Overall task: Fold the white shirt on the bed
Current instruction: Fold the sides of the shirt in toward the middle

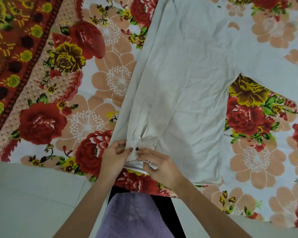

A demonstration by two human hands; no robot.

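**A:** Now, entry for this moment — where does the garment lie?

**B:** White crinkled cotton shirt [187,79] spread flat on the floral bedsheet with red roses and peach blossoms [93,93]. Its body runs away from the fingers toward the far edge of view; one sleeve branches off to the far right. The other sleeve is folded in over the body, and its cuff [139,148] ends right at the fingertips, at the near edge of the bed.

**A:** Left hand?

**B:** Left hand [114,158] has thumb and fingers closed on the cuff from its left side, pinching the fabric. Nails carry dark polish.

**A:** Right hand?

**B:** Right hand [157,166] is closed on the same cuff from the right, thumb on top, the other fingers curled under a bunched bit of white cloth. The two thumbs nearly touch over the cuff.

**A:** Anything under the fingers?

**B:** Layered white hem edges showing just below both hands, lying on the sheet. Whether a button sits there — cannot tell; a small dark spot between the thumbs may be a nail.

**A:** Surroundings?

**B:** Near side of the fingers: lilac garment on the person [132,215], pale floor [33,194] to the left. Beyond the left hand's fingers, far left, the sheet's red patterned border [12,48].
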